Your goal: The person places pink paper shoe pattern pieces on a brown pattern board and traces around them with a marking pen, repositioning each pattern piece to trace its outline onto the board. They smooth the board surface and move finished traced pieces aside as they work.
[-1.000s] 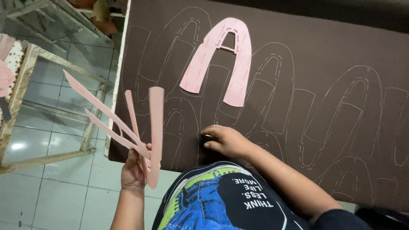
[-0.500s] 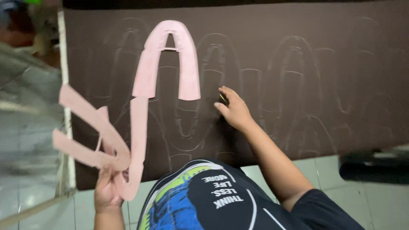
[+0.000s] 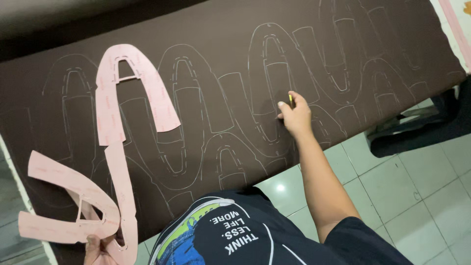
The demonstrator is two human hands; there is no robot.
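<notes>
From the head camera, the right hand [image 3: 296,117] pinches a thin marker [image 3: 290,100] whose tip rests on the brown sheet [image 3: 221,59], among traced outlines. The left hand [image 3: 99,249], at the bottom edge, grips pink templates [image 3: 81,208] fanned over the sheet's near corner. Another pink template [image 3: 128,91] lies flat on the sheet, well left of the marker.

Pink card templates [image 3: 73,208], horseshoe plus long strips, fanned upright at lower left. Thin yellowish marker [image 3: 290,100] upright at center, tip on dark brown sheet [image 3: 373,54]. Another pink horseshoe template [image 3: 130,91] flat, upper left.
</notes>
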